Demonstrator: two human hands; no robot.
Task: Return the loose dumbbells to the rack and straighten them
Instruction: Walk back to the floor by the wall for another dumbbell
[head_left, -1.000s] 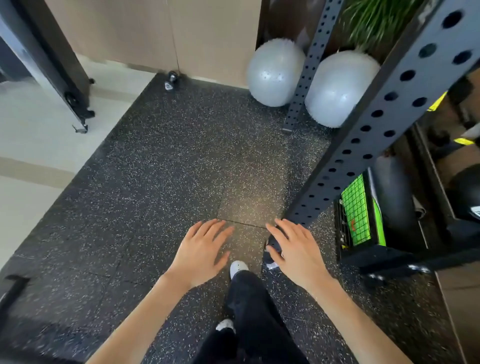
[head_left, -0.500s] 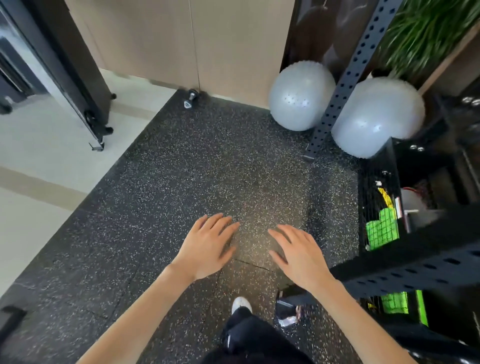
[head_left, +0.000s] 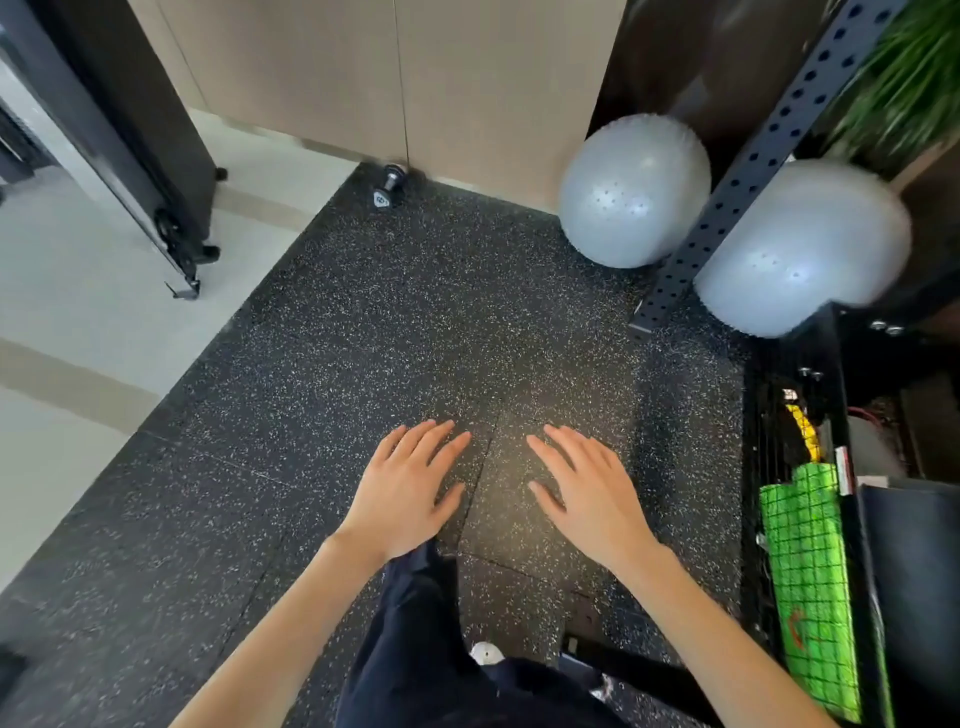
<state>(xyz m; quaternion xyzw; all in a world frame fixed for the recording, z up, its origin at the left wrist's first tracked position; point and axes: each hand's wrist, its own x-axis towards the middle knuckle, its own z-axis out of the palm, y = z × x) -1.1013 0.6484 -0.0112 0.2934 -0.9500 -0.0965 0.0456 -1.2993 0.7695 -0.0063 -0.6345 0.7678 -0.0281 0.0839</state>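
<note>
Dumbbell (head_left: 388, 186) sat far from both hands. Nearest, the left hand (head_left: 402, 493) and right hand (head_left: 589, 493) hovered palm-down above the speckled mat (head_left: 363, 338), fingers straight, spread, holding nothing. Well beyond the fingertips, at the mat's far edge by the beige wall (head_left: 467, 78), it looked small and dark, a pale-marked end facing the camera. Its long axis seemingly ran toward the wall.

No text can be read here. The dumbbell (head_left: 387, 189) end carries a pale emblem (too blurred to make out), and a red-and-white label (head_left: 845, 470) on the bin (head_left: 835, 374) is illegible.
</note>
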